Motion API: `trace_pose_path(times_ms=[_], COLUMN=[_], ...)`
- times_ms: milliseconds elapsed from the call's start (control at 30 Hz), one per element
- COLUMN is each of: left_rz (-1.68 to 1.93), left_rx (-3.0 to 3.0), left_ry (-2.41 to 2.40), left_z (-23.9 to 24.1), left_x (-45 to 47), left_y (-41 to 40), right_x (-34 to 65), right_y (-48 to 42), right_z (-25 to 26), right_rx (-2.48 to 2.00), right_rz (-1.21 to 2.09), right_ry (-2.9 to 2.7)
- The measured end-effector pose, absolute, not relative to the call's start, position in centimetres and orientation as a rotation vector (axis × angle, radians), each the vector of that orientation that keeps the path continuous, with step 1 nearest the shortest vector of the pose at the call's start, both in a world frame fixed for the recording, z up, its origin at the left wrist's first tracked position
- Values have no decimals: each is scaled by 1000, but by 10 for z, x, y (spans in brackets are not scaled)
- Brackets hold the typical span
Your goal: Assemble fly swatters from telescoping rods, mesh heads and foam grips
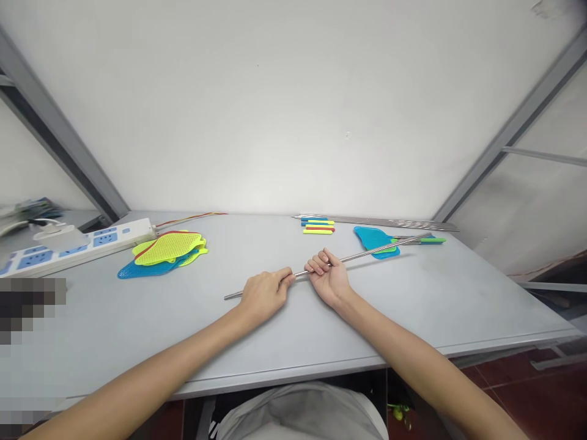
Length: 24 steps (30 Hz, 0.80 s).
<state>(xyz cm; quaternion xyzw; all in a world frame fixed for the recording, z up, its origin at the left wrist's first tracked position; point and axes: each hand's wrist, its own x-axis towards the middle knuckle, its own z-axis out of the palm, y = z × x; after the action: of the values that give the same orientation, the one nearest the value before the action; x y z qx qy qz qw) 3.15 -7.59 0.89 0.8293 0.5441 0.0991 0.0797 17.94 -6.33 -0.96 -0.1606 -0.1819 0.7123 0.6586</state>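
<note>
A thin metal rod, seemingly telescopic, slants above the grey table from lower left to upper right. My left hand is wrapped round it close to its lower-left end, palm down. Further along, my right hand grips the same rod with curled fingers and the palm turned up. Beyond the rod's right part lie blue fly swatters with green handles, partly hidden behind it. Several coloured handle grips, blue, yellow and red, lie in a row behind my right hand.
Perforated yellow swatter heads are stacked over blue ones at the left. Behind them sits a white power strip with a plugged-in adapter. A bundle of metal rods lies along the wall. Metal frame posts flank the table.
</note>
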Motion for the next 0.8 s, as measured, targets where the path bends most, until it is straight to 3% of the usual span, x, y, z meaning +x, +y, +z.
trace_pose_path(times_ms=[800], left_rz=[351], left_rx=[2554], left_ry=[1563], left_z=[6], left_x=[32], left_y=[-66], right_x=[184], right_y=[-61], right_z=[-4], right_rx=[-288], right_rz=[1662], right_ry=[-335])
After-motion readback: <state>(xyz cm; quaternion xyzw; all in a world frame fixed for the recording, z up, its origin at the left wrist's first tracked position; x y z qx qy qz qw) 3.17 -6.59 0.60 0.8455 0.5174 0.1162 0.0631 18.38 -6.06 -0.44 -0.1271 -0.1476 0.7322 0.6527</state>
